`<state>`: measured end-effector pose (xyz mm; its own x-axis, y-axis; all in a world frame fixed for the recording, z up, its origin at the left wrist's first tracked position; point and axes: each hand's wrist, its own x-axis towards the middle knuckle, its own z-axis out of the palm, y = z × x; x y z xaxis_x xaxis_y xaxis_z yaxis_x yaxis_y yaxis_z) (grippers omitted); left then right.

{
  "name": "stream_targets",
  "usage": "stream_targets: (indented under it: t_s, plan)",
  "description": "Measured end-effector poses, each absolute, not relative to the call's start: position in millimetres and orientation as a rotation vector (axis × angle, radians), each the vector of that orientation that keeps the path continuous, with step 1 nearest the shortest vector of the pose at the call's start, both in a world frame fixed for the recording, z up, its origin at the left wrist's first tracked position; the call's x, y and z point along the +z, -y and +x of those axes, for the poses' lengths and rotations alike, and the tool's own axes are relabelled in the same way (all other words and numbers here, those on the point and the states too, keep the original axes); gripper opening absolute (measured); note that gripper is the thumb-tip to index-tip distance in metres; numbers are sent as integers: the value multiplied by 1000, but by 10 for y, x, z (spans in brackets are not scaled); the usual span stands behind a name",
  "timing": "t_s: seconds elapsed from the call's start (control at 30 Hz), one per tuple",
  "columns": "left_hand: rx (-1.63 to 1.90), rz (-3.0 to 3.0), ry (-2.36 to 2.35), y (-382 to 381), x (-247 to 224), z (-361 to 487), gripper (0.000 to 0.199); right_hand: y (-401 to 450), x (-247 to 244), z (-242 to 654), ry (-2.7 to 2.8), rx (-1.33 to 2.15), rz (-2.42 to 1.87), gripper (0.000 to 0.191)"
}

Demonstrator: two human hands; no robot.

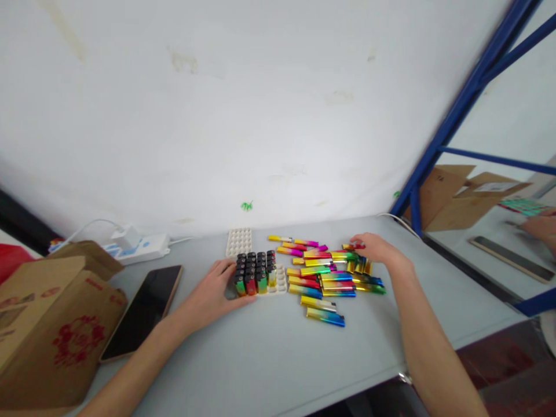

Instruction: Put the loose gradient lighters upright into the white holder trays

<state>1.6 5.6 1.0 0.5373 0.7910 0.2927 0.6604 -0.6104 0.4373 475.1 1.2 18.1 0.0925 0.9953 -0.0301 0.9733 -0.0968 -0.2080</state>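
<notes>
Surface [269,359]: smooth pale grey, matte. Cardboard box [47,324] with red print at near left; glossy black phone [143,310] flat beside it. Left hand [212,292], fingers spread, rests against the white tray [280,281] of upright lighters [256,272]. Right hand [376,249], fingers loosely apart, touches the heap of metallic rainbow casings [330,275], which lies just right of the tray. White power strip [139,246] and scuffed white wall [260,116] behind; blue steel rack [460,110] at right.

Left hand [216,288] steadies lighter tray [281,282]; right hand [377,249] touches loose lighters [330,272].
</notes>
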Motion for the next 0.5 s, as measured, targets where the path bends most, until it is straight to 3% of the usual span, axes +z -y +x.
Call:
stream_targets:
  t_s: [0.17,0.27,0.5]
  plan:
    - [691,2481,-1206,-65,-1,8,66,-70,158,4641,1953,109,-2202,14]
    - [656,2504,-1219,-55,12,14,67,-66,192,4535,1847,14,-2001,20]
    - [690,2522,-1203,-36,29,28,63,-61,312,3990,1670,239,-1554,42]
